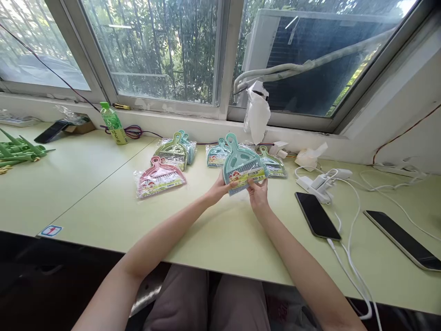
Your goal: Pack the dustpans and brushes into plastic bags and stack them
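Note:
A teal dustpan and brush set [241,161] with a yellow printed label is raised over the table, handle up. My left hand [220,187] grips its lower left edge, and my right hand [258,192] holds the lower right edge, thumb on the label. Behind it lie a wrapped blue set [217,154] and a wrapped green set [274,164]. To the left, a pink set [161,177] in clear wrap lies in front of another green set [171,151] and a light blue one [188,143].
A green-capped bottle [114,124] stands near the window sill. Green leafy pieces [20,149] lie far left. On the right are a power strip [315,186], a charging phone [317,215], a second phone [401,239] and loose white cables [351,243].

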Available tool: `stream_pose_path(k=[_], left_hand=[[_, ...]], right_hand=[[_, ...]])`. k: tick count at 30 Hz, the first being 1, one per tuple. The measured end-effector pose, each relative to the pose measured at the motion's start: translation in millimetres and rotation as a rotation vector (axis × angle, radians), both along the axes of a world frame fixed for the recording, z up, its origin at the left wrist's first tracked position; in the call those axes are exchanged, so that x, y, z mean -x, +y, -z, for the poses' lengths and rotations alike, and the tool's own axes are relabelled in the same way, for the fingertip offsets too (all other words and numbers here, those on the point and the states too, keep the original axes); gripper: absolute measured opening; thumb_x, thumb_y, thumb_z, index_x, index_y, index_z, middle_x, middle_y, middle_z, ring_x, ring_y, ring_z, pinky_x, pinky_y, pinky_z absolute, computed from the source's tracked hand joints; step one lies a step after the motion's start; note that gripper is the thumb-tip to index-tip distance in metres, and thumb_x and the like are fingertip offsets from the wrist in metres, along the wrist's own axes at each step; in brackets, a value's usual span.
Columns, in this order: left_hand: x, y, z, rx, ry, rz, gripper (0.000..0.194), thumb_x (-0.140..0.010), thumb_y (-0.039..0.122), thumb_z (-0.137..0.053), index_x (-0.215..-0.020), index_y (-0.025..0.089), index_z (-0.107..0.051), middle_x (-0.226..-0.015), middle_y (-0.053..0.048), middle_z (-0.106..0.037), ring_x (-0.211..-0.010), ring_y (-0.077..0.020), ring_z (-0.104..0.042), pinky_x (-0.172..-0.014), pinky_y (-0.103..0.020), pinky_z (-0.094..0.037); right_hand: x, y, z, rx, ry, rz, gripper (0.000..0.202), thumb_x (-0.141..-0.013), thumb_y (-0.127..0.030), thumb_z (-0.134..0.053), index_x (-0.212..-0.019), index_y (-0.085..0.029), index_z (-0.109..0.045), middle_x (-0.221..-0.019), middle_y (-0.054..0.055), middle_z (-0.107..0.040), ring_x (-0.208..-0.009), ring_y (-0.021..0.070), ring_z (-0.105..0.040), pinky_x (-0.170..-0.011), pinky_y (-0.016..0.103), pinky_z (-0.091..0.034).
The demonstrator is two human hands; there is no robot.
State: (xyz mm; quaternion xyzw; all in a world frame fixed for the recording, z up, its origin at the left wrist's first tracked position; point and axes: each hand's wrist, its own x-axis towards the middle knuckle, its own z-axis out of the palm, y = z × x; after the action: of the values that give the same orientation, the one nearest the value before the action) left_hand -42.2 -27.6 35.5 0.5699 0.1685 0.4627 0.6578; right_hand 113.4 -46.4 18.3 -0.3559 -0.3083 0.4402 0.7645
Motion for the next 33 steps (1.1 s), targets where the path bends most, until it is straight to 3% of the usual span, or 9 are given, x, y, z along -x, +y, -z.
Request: stream_pose_path(k=[4, 10, 17, 26, 30, 33], left_hand=[[-9, -5, 4.7, -0.028, -0.018, -0.031, 0.086, -0.071, 0.037, -0.078, -0.14, 0.022, -0.028, -0.137, -0.014, -0.051, -0.125, -0.0313, -0.048, -0.105, -0.051, -0.039], [-9, -9, -3.3, -0.074, -0.016, -0.111, 0.078, -0.074, 0.04, -0.075, -0.136, 0.019, -0.032, -0.135, -0.015, -0.051, -0.125, -0.03, -0.048, -0.105, -0.048, -0.04], [-8, -12, -0.1, 0.093, 0.104, -0.147, 0.074, -0.074, 0.048, -0.071, -0.129, 0.022, -0.029, -0.129, -0.015, -0.053, -0.096, -0.0279, -0.065, -0.071, -0.043, -0.058], [-8, -9, 1.9, 0.034, 0.067, -0.214, 0.075, -0.074, 0.053, -0.068, -0.13, 0.02, -0.032, -0.116, -0.014, -0.062, -0.072, -0.0211, -0.068, -0.058, -0.035, -0.057], [-8, -15, -2.1, 0.068, 0.063, -0.199, 0.078, -0.072, 0.051, -0.072, -0.132, 0.02, -0.033, -0.114, -0.014, -0.064, -0.071, -0.0216, -0.069, -0.059, -0.035, -0.057], [-17, -34, -1.8, 0.151, 0.075, -0.124, 0.073, -0.075, 0.052, -0.07, -0.133, 0.019, -0.038, -0.121, -0.017, -0.062, -0.074, -0.0242, -0.07, -0.069, -0.04, -0.057]], right_hand=[[-6, -1, -7.1, -0.022, -0.029, -0.005, 0.068, -0.058, -0.023, -0.08, -0.117, -0.031, -0.047, -0.111, 0.001, -0.065, -0.103, 0.0174, -0.063, -0.088, 0.04, -0.055], [-8, -2, -14.6, -0.037, -0.076, -0.063, 0.065, -0.059, -0.027, -0.08, -0.113, -0.031, -0.045, -0.107, -0.001, -0.065, -0.102, 0.0175, -0.063, -0.089, 0.04, -0.054], [-19, 1, -20.6, 0.028, -0.185, -0.091, 0.065, -0.055, -0.032, -0.084, -0.108, -0.03, -0.045, -0.112, 0.001, -0.064, -0.102, 0.0193, -0.063, -0.082, 0.04, -0.057], [-15, 2, -16.6, 0.053, -0.154, -0.092, 0.069, -0.052, -0.029, -0.086, -0.108, -0.029, -0.046, -0.113, 0.0, -0.065, -0.102, 0.0182, -0.062, -0.08, 0.036, -0.057], [-14, 1, -16.1, 0.034, -0.141, -0.089, 0.067, -0.053, -0.028, -0.086, -0.109, -0.027, -0.049, -0.106, 0.0, -0.067, -0.098, 0.0182, -0.064, -0.082, 0.037, -0.056], [-12, -4, -22.5, 0.004, -0.127, -0.056, 0.063, -0.055, -0.027, -0.084, -0.11, -0.026, -0.052, -0.101, 0.001, -0.069, -0.096, 0.0183, -0.065, -0.084, 0.037, -0.055]])
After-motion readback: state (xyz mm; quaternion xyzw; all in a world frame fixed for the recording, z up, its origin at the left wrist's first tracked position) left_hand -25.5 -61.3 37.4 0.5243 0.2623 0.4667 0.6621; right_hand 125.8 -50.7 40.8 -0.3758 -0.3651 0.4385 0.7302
